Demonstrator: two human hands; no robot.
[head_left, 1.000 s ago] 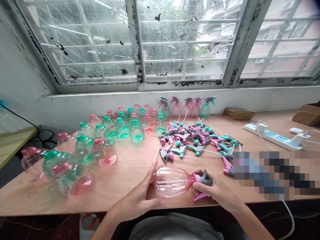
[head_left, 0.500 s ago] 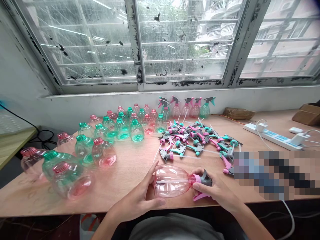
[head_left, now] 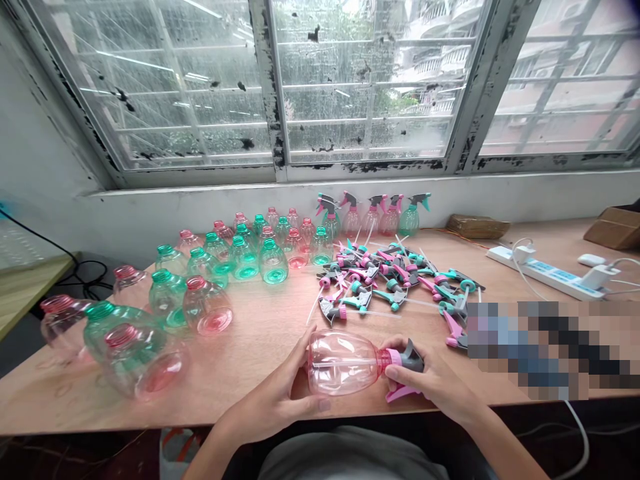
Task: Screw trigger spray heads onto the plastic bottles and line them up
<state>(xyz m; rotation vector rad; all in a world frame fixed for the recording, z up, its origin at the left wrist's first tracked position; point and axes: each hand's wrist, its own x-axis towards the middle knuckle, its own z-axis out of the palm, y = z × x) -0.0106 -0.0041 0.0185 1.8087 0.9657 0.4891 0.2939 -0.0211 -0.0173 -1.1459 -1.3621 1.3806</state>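
Observation:
A clear pink spray bottle (head_left: 343, 363) lies sideways between my hands at the table's front edge, its base to the left. My left hand (head_left: 295, 383) cups the base end, thumb below and fingers behind. Fingers of my right hand (head_left: 417, 370) are closed round the neck, at the pink collar of the grey spray head (head_left: 412, 357). The pink trigger points down toward me, and a white dip tube shows inside the bottle. Beyond my hands lies a heap of loose pink, teal and grey spray heads (head_left: 393, 295) with white tubes.
Several open pink and green bottles (head_left: 274, 261) stand on the left and middle of the table (head_left: 260, 373). Several bottles with spray heads (head_left: 373, 219) line the back wall. On the right are a white power strip (head_left: 545, 272), a brown package (head_left: 477, 227) and a blurred patch.
Both hands keep the same hold on the spray bottle. Its position is almost the same, and only a slight shift of the left fingers shows.

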